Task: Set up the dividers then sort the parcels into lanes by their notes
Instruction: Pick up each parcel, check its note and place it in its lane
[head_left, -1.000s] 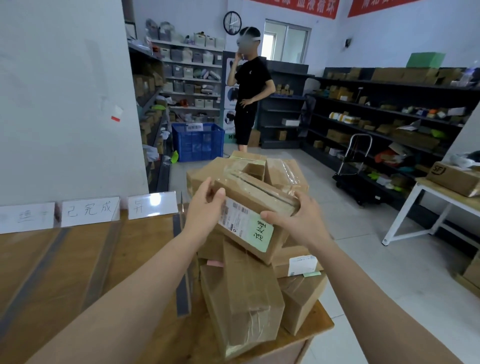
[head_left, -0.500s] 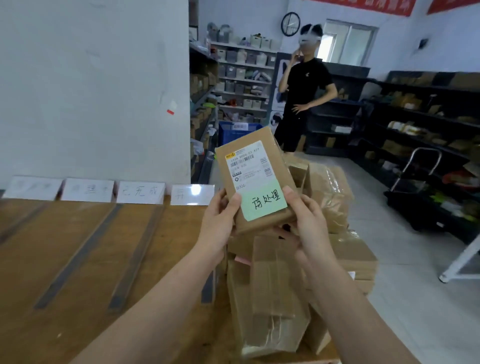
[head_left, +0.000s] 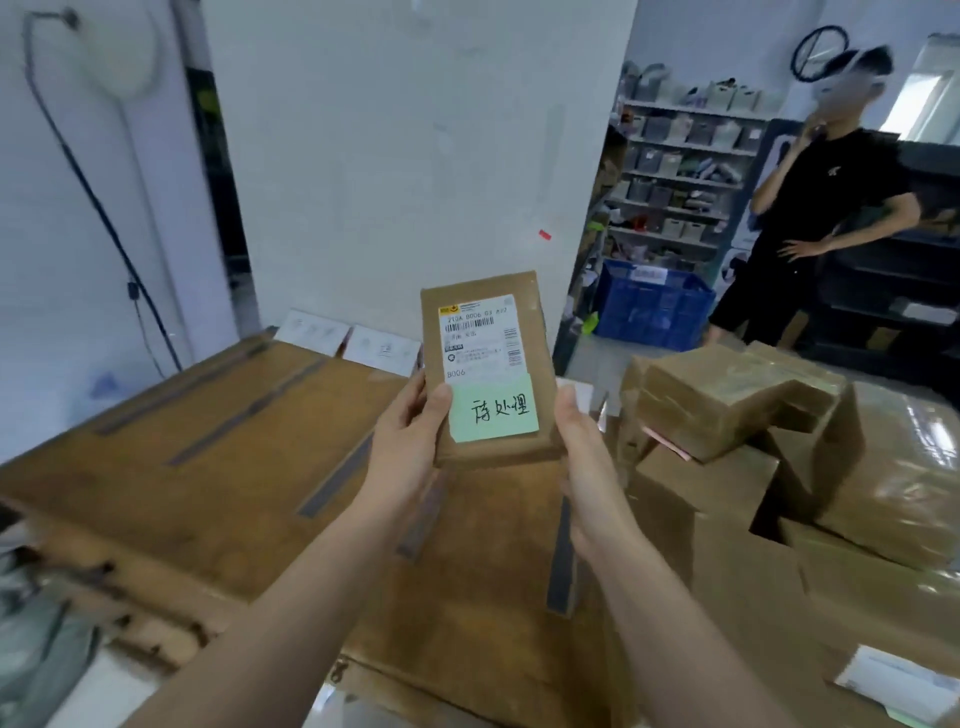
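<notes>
I hold a flat brown parcel (head_left: 524, 358) upright above the wooden table (head_left: 208, 467). It carries a white shipping label and a green handwritten note (head_left: 493, 415). My left hand (head_left: 410, 441) grips its left edge with the thumb on the front. My right hand (head_left: 582, 441) grips its right edge. Dark divider strips (head_left: 337, 480) lie on the table and mark off lanes. White lane cards (head_left: 382, 351) stand at the table's far edge against the wall. A pile of brown parcels (head_left: 737, 410) sits to the right of my hands.
A person in black (head_left: 826, 218) stands at the back right beside a blue crate (head_left: 652, 304). Shelves with bins line the far wall. A white wall panel rises behind the table. Grey cloth (head_left: 36, 649) hangs off the table's near left corner.
The parcel came up off the pile, turned upright with the note facing me, and moved left over the table. My view swung left with it.
</notes>
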